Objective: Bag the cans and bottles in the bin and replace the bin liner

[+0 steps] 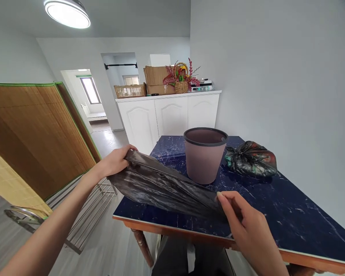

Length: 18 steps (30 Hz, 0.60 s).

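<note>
A black plastic garbage bag (169, 188) is stretched lengthwise between my two hands, above the front of the table. My left hand (116, 161) grips one end of it, raised past the table's left edge. Lower down on the right, my right hand (245, 220) pinches the other end between thumb and fingers. Just behind the bag stands a mauve trash can (204, 161) with a dark rim, upright; the part of its inside that shows holds nothing. To its right lies a tied, filled black bag (251, 159).
The dark blue marble-patterned table (287, 214) has a wooden edge. A metal rack (90, 214) and a bamboo mat (37, 130) are on the left. Behind, a white cabinet (172, 117) carries cardboard boxes (158, 78) and a flower basket (181, 86).
</note>
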Tool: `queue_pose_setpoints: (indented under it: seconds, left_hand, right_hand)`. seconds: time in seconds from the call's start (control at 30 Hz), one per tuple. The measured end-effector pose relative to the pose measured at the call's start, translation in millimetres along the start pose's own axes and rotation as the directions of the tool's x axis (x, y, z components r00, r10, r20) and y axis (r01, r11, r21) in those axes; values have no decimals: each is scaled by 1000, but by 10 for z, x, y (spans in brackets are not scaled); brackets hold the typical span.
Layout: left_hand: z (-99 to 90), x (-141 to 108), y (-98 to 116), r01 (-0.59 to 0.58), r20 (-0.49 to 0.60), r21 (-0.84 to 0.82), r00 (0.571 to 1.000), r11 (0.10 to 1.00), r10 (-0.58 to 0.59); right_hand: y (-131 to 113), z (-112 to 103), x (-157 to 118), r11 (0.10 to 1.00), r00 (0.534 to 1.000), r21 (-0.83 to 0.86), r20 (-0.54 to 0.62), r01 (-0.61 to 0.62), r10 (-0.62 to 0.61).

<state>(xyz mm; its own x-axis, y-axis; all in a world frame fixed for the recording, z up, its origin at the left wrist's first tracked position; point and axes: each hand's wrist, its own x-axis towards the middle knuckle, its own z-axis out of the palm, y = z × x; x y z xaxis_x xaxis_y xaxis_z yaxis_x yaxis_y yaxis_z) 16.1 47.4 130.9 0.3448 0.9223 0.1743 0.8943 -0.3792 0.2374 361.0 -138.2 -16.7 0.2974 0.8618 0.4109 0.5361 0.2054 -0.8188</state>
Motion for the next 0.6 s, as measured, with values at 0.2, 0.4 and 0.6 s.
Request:
queue_pose_setpoints:
  seconds: [0.2, 0.4, 0.6]
  left_hand:
    - [-15, -142, 190, -19, 22, -79, 1000, 997, 21]
    - [-29, -444, 624, -50, -97, 88, 994, 995, 58]
    - [-175, -750, 1000, -214, -109, -120, 974, 970, 201]
  right_hand:
    - [-128, 40, 51, 974, 943, -209, -297, 91, -152]
    - [-686, 247, -44, 906, 906, 100, 68, 411, -418]
    - [-729, 836, 475, 887, 842, 367, 350, 280, -410]
